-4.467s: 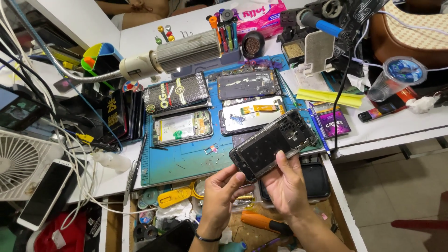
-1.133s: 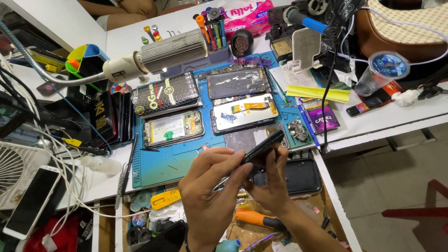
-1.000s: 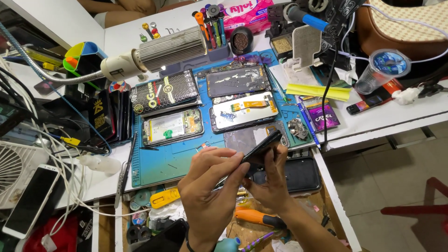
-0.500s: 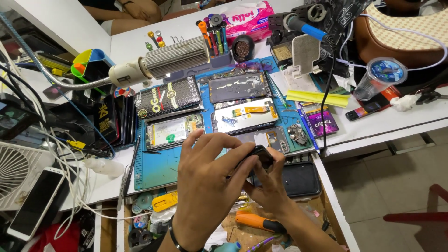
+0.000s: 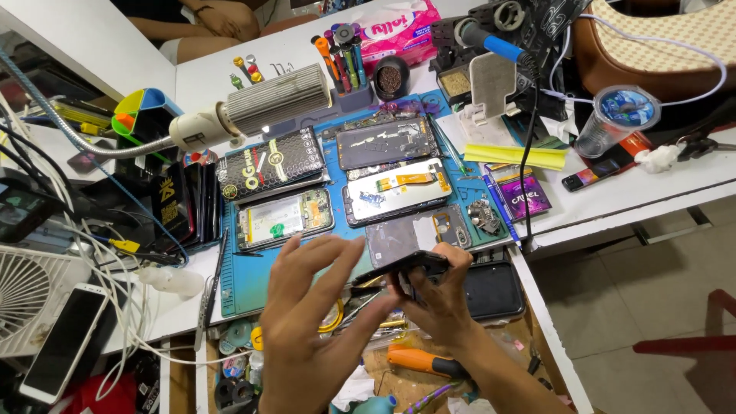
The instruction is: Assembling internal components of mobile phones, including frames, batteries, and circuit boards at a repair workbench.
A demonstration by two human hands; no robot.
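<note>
Now my right hand [image 5: 445, 295] pinches a dark phone [image 5: 402, 268] edge-on at the blue mat's [image 5: 245, 280] front edge, fingers curled tight round it. My left hand [image 5: 307, 322] steadies its near end, fingers spread, thumb touching the phone.

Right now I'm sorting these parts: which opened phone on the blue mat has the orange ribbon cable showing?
The white opened phone with the orange ribbon cable, mid-mat, below the dark opened phone; the green-board phone lies left.

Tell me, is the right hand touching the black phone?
Touching: the head view shows the right hand with fingers wrapped over the black phone's end.
</note>
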